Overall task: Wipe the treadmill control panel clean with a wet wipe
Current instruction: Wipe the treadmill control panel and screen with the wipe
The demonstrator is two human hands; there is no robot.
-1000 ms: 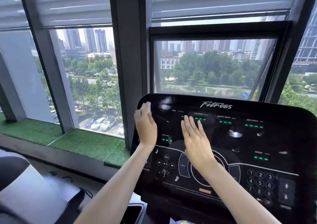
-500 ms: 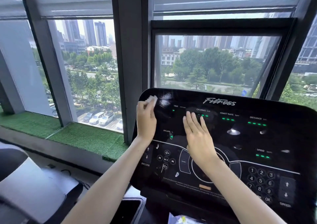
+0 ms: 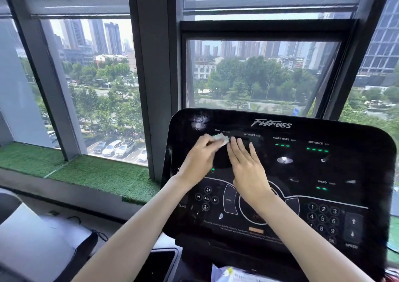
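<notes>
Control panel (image 3: 336, 169), wipe (image 3: 221, 139) at upper left

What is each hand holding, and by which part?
The left hand pinches a small crumpled white wet wipe by its near end, on the glossy black treadmill control panel. The right hand lies flat on the panel, holding nothing.

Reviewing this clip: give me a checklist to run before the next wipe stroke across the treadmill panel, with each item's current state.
1. The left hand grips the wet wipe: ok.
2. The wet wipe sits against the control panel, by the TIME label: ok.
3. Path to the right is free: not ok; the right hand lies flat on the panel, fingertips beside the wipe.
4. Wipe damp enough: cannot tell.
5. Panel powered down: not ok; the green readouts are lit.
</notes>
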